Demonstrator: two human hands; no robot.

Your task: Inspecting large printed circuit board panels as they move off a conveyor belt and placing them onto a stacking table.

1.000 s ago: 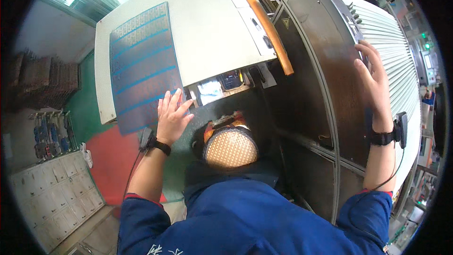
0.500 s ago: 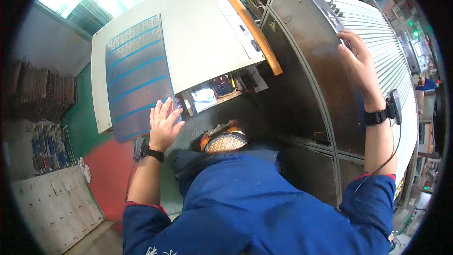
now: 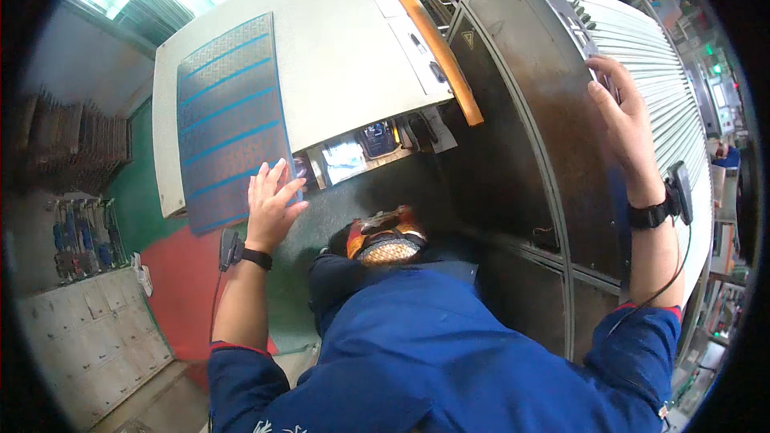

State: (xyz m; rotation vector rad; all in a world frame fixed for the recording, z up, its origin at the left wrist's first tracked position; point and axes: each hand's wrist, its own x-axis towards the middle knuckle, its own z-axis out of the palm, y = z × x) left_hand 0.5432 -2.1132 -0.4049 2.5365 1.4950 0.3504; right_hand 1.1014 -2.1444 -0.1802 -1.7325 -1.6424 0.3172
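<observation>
Flat dark rectangular panel with blue stripes [image 3: 233, 112] lies on my smooth off-white tabletop [image 3: 345, 56], near end overhanging. A bump from my spread, unclenched left fingers [image 3: 268, 194] could skew it, I reckon; can't tell if they're touching. Right fingers [image 3: 619, 71], loosely curled, gripless, by a dull metal cabinet [image 3: 521, 64].

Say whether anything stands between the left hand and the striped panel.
Nothing visible does: the left hand, fingers spread, overlaps the near right corner of the striped panel in view. Whether they touch is unclear.
</observation>
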